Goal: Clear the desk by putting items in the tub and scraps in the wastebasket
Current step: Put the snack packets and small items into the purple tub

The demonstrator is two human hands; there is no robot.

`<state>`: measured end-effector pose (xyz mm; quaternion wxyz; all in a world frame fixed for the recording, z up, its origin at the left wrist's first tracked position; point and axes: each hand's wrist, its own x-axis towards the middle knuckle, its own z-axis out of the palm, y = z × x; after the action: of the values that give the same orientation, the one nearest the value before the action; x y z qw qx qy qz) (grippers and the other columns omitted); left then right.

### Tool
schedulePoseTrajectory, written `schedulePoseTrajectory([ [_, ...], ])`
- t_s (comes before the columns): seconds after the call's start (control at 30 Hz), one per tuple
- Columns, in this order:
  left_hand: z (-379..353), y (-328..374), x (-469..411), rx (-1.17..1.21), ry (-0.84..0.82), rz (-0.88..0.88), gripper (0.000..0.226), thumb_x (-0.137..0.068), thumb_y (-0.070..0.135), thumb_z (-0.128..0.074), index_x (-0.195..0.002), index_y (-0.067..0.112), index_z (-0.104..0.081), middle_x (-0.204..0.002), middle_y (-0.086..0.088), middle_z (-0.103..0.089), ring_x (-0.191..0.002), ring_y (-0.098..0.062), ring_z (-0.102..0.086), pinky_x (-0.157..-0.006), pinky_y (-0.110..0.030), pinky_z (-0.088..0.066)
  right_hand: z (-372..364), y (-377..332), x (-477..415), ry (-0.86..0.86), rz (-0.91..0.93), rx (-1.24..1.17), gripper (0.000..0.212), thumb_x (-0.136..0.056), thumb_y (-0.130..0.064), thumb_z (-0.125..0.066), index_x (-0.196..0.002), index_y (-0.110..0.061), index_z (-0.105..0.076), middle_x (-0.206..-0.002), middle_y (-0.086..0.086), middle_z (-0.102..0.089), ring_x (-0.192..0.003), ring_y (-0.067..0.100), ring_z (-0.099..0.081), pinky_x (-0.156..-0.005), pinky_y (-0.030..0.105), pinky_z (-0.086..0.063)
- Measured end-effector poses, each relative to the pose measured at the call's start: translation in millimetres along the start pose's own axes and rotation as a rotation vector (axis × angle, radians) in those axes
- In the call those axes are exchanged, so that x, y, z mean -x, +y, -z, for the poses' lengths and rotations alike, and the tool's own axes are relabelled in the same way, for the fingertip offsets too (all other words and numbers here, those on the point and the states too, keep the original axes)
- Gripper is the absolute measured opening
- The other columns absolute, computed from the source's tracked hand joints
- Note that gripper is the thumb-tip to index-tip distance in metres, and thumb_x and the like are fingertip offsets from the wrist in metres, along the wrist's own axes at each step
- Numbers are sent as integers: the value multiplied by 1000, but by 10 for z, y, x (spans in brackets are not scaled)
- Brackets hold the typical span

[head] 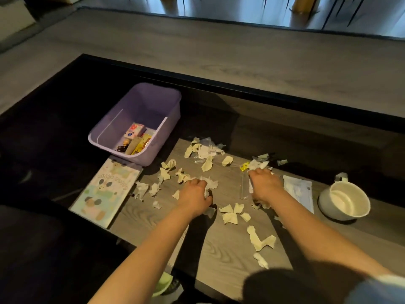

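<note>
With left hand (195, 193) and right hand (265, 185) each curling its grip round paper scraps (210, 183) mid-frame, overfull fistfuls may shed pieces off the bench (219, 249).

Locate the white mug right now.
Head view: the white mug stands upright at the desk's right end, just right of the printed sheet and right of the right hand.

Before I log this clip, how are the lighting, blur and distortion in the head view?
Head view: dim, uneven light, the area around the purple tub nearly black; wide-angle distortion bows the desk edges; left hand, right hand and paper scraps read sharp; the mug interior is a bright patch; a dark shape at lower right is blurred.
</note>
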<state>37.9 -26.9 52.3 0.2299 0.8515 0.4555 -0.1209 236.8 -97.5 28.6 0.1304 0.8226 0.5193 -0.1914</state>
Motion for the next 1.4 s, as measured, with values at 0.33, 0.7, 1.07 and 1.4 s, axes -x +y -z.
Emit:
schedulePoseTrajectory([
  [0.33,-168,234,-36,77,13,66,51,-90,32,-54,-137,17,-40,-144,-7,-37,-135,-26,-31,-111,-40,-33,18,93,-157,-119,22,42,73,-70,-39,-77,-130,-18,-43,-135,5,-49,-130,26,-36,-107,43,-32],
  [0.7,-191,418,103,443,55,39,65,-81,31,-68,-138,19,-39,-141,-3,-40,-132,-22,-36,-109,-36,-35,150,213,163,88,125,-785,12,-83,-19,-67,-80,-18,-55,-75,0,-55,-72,17,-52,-68,33,-47],
  [1.07,-26,480,275,884,56,104,39,-83,19,-67,-119,11,-54,-107,-5,-59,-94,-16,-58,-75,-25,-53,443,-175,496,-20,132,-1497,11,-87,-7,-60,-91,-17,-63,-100,3,-66,-96,17,-62,-78,30,-54],
  [1.4,51,30,235,866,156,254,30,-87,20,-62,-115,9,-57,-109,-7,-62,-102,-24,-60,-83,-35,-54,223,65,-309,257,-32,-792,23,-94,-18,-52,-116,-19,-57,-108,2,-62,-98,21,-60,-81,37,-52],
])
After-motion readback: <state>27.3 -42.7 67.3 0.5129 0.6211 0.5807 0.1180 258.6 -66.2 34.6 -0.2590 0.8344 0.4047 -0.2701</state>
